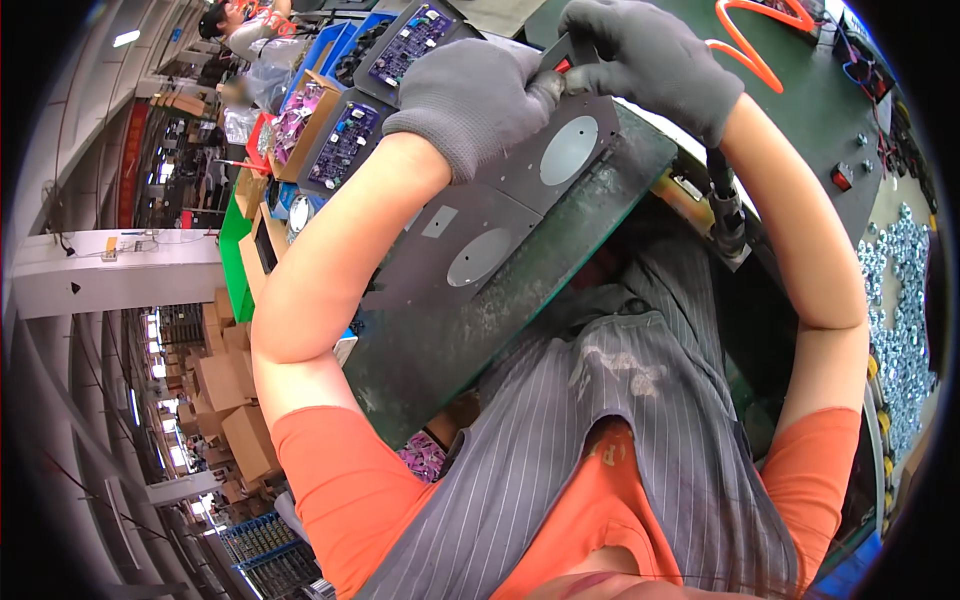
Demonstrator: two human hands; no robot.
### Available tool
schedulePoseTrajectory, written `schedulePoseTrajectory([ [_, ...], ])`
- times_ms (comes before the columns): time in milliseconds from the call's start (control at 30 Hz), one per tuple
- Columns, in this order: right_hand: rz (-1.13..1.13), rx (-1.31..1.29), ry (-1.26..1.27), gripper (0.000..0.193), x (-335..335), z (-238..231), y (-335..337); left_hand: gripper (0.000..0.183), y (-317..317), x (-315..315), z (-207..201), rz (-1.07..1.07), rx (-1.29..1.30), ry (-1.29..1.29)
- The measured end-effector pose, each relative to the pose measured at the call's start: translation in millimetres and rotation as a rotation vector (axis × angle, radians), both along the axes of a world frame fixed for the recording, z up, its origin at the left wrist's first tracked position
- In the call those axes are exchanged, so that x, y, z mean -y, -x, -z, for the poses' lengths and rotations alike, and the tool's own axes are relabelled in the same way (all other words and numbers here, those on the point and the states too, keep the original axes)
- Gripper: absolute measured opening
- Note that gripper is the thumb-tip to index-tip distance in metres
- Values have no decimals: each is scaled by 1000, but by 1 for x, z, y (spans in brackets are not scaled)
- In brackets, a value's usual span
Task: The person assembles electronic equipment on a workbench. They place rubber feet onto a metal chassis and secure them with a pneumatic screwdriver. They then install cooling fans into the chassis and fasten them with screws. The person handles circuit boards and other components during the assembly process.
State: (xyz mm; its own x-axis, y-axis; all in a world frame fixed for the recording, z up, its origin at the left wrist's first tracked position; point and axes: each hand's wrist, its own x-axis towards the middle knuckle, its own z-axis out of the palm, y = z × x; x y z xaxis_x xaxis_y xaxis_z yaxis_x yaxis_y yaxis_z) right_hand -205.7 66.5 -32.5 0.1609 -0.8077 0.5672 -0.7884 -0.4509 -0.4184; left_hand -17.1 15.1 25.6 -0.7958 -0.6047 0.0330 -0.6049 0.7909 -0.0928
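My left hand [478, 98] and my right hand [655, 62], both in grey gloves, meet at the far edge of the workbench. Their fingers are closed around a dark panel piece [556, 52], with a small red switch [563, 66] showing between the thumbs. How each fingertip grips is partly hidden by the gloves. Below the hands lie flat dark plates with pale round discs, one disc [569, 150] nearer the hands and another disc [480, 257] closer to me. Left of my left hand are dark trays holding purple circuit boards [345, 145].
The bench's green edge [440, 335] runs diagonally before my apron. An orange coiled hose [750, 50] and a loose red-and-black switch [842, 177] are at the right. Beyond lies a heap of small shiny metal parts [900, 320]. A power tool [728, 215] hangs under my right forearm. Another person [250, 35] sits far left.
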Motion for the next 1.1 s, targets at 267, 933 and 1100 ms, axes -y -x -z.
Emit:
schedulePoseTrajectory([
  [267, 227, 270, 34, 32, -135, 38, 48, 57, -48, -20, -29, -23, -302, -284],
  [933, 734, 39, -415, 47, -195, 145, 175, 48, -124, -57, -23, -167, -365, -101],
  [1100, 693, 45, -295, 37, -188, 157, 196, 41, -157, -60, -30, -282, -471, -188],
])
